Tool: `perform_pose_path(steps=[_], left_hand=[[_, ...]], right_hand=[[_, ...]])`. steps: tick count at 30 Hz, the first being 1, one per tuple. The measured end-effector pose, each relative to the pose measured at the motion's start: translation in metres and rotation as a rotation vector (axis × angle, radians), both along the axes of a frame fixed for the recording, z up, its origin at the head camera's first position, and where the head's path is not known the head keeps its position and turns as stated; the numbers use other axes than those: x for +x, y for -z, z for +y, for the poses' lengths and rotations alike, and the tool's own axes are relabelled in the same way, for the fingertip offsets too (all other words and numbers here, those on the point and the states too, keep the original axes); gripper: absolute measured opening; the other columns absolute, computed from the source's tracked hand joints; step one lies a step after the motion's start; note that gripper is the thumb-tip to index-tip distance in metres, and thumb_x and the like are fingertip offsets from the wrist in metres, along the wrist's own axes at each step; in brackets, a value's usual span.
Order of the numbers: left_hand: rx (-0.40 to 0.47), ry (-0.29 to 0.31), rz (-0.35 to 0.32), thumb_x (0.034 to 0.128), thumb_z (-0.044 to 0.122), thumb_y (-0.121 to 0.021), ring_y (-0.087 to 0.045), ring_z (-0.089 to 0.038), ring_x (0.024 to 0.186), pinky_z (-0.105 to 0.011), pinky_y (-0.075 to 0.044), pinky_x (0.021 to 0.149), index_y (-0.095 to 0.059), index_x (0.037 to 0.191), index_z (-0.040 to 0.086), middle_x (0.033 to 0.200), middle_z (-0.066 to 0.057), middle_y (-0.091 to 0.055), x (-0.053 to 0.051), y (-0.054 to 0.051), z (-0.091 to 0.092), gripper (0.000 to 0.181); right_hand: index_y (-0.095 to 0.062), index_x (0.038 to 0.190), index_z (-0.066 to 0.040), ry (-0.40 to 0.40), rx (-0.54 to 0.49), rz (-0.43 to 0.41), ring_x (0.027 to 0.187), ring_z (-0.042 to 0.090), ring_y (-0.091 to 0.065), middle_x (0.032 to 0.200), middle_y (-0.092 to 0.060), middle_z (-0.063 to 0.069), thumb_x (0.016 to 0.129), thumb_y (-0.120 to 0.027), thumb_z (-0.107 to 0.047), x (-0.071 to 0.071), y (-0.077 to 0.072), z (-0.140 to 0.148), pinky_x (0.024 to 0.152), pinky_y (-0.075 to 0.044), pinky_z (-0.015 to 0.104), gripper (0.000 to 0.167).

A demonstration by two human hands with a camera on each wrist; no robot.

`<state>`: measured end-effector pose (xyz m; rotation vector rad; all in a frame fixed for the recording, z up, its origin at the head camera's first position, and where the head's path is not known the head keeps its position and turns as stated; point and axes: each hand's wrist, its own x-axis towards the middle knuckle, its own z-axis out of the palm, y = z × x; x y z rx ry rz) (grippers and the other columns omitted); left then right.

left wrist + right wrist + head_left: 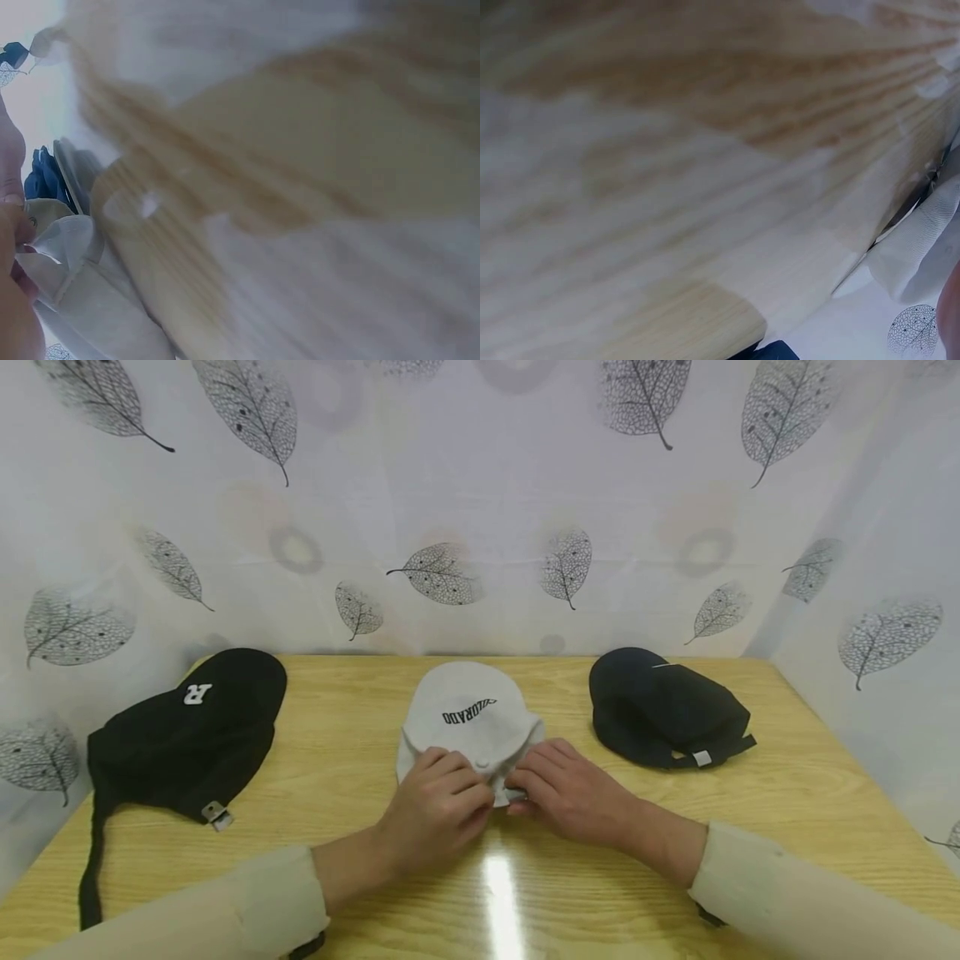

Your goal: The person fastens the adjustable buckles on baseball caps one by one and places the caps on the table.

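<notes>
Grip of the left hand (441, 802) pinches the back edge of a white baseball cap (480, 739), while the right hand (566, 789) pinches its short rear strap (502, 797), both with curled fingers. This white cap lies at the middle of the wood-grain surface (337, 718), its brim pointing away from the person. Work on its strap seems, in my judgement, to be midway: I cannot tell if the strap is already passed through its closure, because the fingers cover this place. On the right, a navy cap (667, 714) has its strap apparently joined, with the end sticking out; on the left, a black cap (187, 752) has its long strap (93, 868) hanging loose, so that one looks not done. Black letters on the white cap read "COLORADO", and the black cap carries a white "R"; the small pale tag (702, 758) on the navy cap shows no readable writing. Behind stands a leaf-printed curtain (487, 485).
</notes>
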<state>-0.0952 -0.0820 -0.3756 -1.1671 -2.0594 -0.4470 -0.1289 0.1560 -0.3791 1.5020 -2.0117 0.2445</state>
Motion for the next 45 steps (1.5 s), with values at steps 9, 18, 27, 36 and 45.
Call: perform_pose_path(steps=[9, 18, 27, 36, 45], left_hand=[[0.004, -0.002, -0.002, 0.0824, 0.015, -0.071, -0.061, -0.013, 0.079, -0.031, -0.046, 0.077, -0.073, 0.082, 0.017, 0.083, 0.007, -0.071, 0.0004, -0.0010, -0.0011, 0.002], [0.011, 0.048, 0.001, 0.0800, 0.018, -0.078, -0.063, -0.013, 0.082, -0.031, -0.047, 0.080, -0.080, 0.092, 0.019, 0.089, 0.007, -0.075, -0.0001, -0.0016, -0.0021, 0.012], [0.004, 0.038, -0.007, 0.0818, 0.018, -0.077, -0.060, -0.013, 0.081, -0.031, -0.045, 0.079, -0.079, 0.089, 0.020, 0.085, 0.008, -0.070, -0.0009, -0.0010, 0.0006, 0.008], [0.016, 0.031, 0.021, 0.0803, 0.018, -0.077, -0.059, -0.013, 0.079, -0.032, -0.045, 0.078, -0.077, 0.083, 0.019, 0.085, 0.007, -0.069, -0.0017, -0.0023, 0.0059, 0.004], [-0.010, -0.011, 0.009, 0.0761, 0.020, -0.078, -0.059, -0.013, 0.078, -0.032, -0.044, 0.077, -0.071, 0.082, 0.019, 0.085, 0.007, -0.070, 0.0008, -0.0001, 0.0003, 0.009]], right_hand=[[-0.063, 0.108, -0.008, 0.004, -0.005, -0.013, 0.095, 0.019, -0.058, 0.104, -0.062, 0.002, 0.104, -0.049, -0.039, -0.0001, 0.0005, 0.0005, 0.083, -0.046, 0.034, 0.034], [-0.062, 0.109, -0.009, 0.008, -0.007, -0.029, 0.095, 0.019, -0.058, 0.104, -0.061, 0.002, 0.104, -0.048, -0.040, -0.0008, 0.0003, 0.0013, 0.084, -0.045, 0.035, 0.035], [-0.063, 0.107, -0.008, 0.001, -0.013, -0.018, 0.094, 0.019, -0.058, 0.102, -0.062, 0.001, 0.103, -0.050, -0.040, -0.0003, -0.0003, 0.0007, 0.084, -0.046, 0.035, 0.034], [-0.063, 0.106, -0.008, -0.007, -0.018, -0.010, 0.093, 0.019, -0.058, 0.100, -0.062, 0.002, 0.103, -0.050, -0.038, -0.0002, 0.0008, -0.0007, 0.084, -0.046, 0.035, 0.033], [-0.063, 0.106, -0.008, -0.002, -0.017, -0.011, 0.093, 0.019, -0.058, 0.100, -0.061, 0.002, 0.103, -0.051, -0.039, -0.0001, 0.0004, 0.0003, 0.084, -0.046, 0.035, 0.033]])
